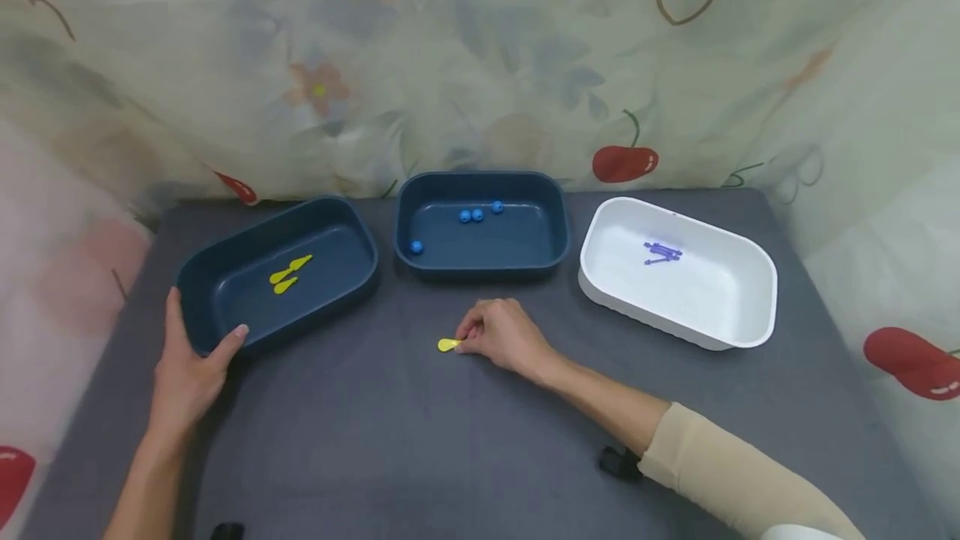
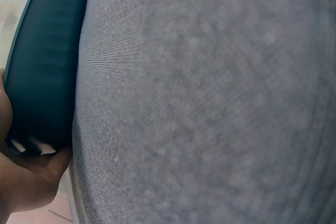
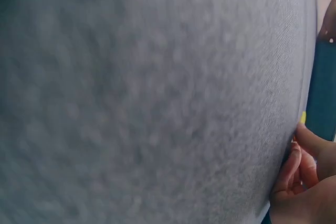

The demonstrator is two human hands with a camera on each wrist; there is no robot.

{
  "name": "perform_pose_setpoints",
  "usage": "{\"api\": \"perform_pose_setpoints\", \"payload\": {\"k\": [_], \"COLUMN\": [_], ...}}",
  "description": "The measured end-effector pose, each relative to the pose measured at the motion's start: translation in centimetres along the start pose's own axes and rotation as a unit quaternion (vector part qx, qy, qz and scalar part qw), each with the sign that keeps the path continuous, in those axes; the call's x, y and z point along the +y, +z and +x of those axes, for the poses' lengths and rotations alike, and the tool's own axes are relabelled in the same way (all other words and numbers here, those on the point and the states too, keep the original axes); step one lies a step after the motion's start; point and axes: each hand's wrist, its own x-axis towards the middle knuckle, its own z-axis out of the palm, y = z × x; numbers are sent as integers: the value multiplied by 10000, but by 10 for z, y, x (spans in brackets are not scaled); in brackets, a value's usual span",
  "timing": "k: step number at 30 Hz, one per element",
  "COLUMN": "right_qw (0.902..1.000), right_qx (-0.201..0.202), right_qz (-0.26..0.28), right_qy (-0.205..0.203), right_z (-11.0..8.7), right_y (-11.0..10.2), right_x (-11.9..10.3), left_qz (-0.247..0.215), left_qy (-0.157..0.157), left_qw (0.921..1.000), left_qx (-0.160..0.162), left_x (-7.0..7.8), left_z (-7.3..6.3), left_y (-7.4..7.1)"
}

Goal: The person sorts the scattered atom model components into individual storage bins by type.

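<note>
At the near left corner of the left dark blue tray point(image 1: 311, 317), my left hand point(image 1: 183, 377) grips the side, its thumb against the front wall and its fingers along the end. The left wrist view shows the same hand point(image 2: 31, 179) against the tray's end wall point(image 2: 47, 61). Mid-table, my right hand point(image 1: 510, 336) pinches a small flat yellow drop-shaped piece point(image 1: 447, 345) by its narrow end, at the cloth or just above it. In the right wrist view only the tip of the yellow piece point(image 3: 303, 116) shows beyond the fingers. Several similar yellow pieces point(image 1: 281, 277) lie inside the left tray.
A second dark blue tray point(image 1: 480, 273) at the back centre holds several blue beads point(image 1: 477, 215). On the right, a white tray point(image 1: 637, 307) contains several small purple sticks point(image 1: 663, 252). Dark objects point(image 1: 619, 463) lie near the right forearm and at the front edge. A patterned curtain point(image 1: 465, 65) hangs behind.
</note>
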Motion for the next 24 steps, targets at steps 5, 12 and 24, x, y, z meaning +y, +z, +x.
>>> {"api": "perform_pose_setpoints", "payload": {"k": [5,12,24], "right_qw": [9999,9985,9921], "right_qx": [-65,-112,-407], "right_qz": [110,525,1138], "right_qy": [-115,-143,-333], "right_z": [-4,-7,-7], "right_y": [-1,-2,-4], "right_x": [2,5,-7], "left_qz": [-40,-45,-29], "left_qy": [-20,-18,97], "left_qw": [10000,9999,9999], "left_qx": [81,111,22], "left_x": [2,1,1], "left_z": [-1,0,0], "left_y": [1,3,-1]}}
